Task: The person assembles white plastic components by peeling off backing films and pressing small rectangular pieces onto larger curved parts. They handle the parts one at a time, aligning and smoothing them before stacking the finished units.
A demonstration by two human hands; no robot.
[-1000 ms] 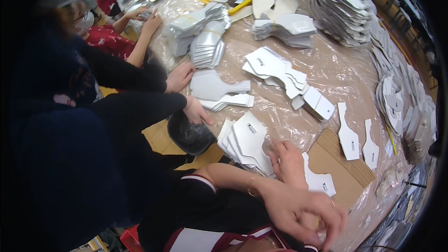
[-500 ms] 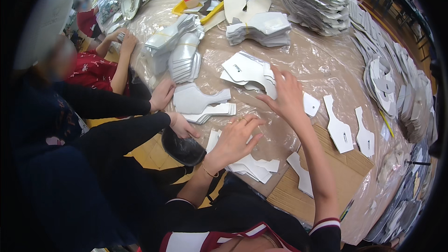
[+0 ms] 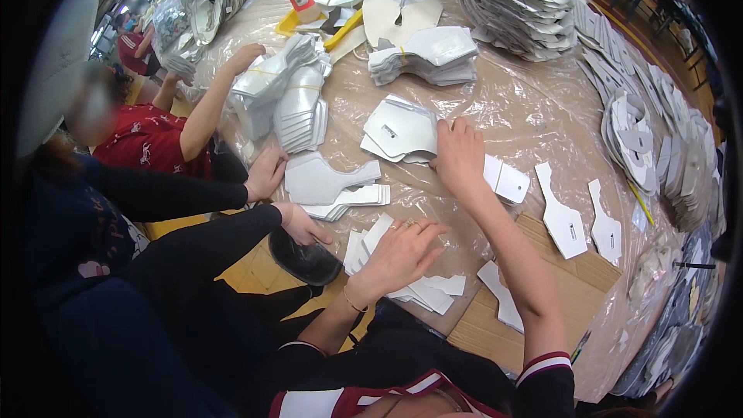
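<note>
My right hand [image 3: 462, 156] is closed over the narrow part of a stack of white, paddle-shaped cut pieces [image 3: 398, 130]. The wide end of that stack shows to the left of the hand, and square white ends [image 3: 507, 180] stick out to its right. My left hand [image 3: 398, 255] hovers with its fingers stretched and apart, holding nothing visible. Beneath and around it lie loose white cut pieces [image 3: 427, 294] near the table's front edge. Part of that pile is hidden by the hand.
Beside me a co-worker's hands [image 3: 298, 224] rest by another pile of pieces [image 3: 313, 174]. Banded bundles [image 3: 426, 54] stand beyond. Single pieces [image 3: 561, 217] lie at the right, near a cardboard sheet [image 3: 534, 286]. Tall stacks [image 3: 518, 4] line the far right. A yellow tray [image 3: 340, 35] holds a bottle [image 3: 302, 1].
My right hand has come down and closed on the stack, with its spread fingers drawn together. My left hand has shifted slightly right and down. Farther off, a red-shirted person's hands have moved apart.
</note>
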